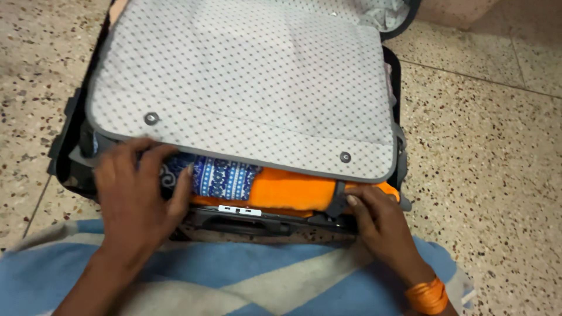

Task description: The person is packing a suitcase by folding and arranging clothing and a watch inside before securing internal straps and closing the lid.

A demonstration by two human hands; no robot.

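Observation:
An open black suitcase (65,140) lies on the floor in front of me. A grey dotted divider flap (246,82) with two metal snaps covers most of its contents. Below the flap's near edge show an orange cloth (293,190) and a blue patterned cloth (225,178). My left hand (132,193) presses flat on the clothes at the suitcase's near left corner, fingers spread. At the near right corner my right hand (380,219) pinches a grey strap buckle (338,199), an orange band on its wrist.
A blue and cream striped cloth (246,281) covers my lap along the bottom. The suitcase's carry handle (243,222) faces me. Speckled terrazzo floor (486,164) surrounds the suitcase on both sides.

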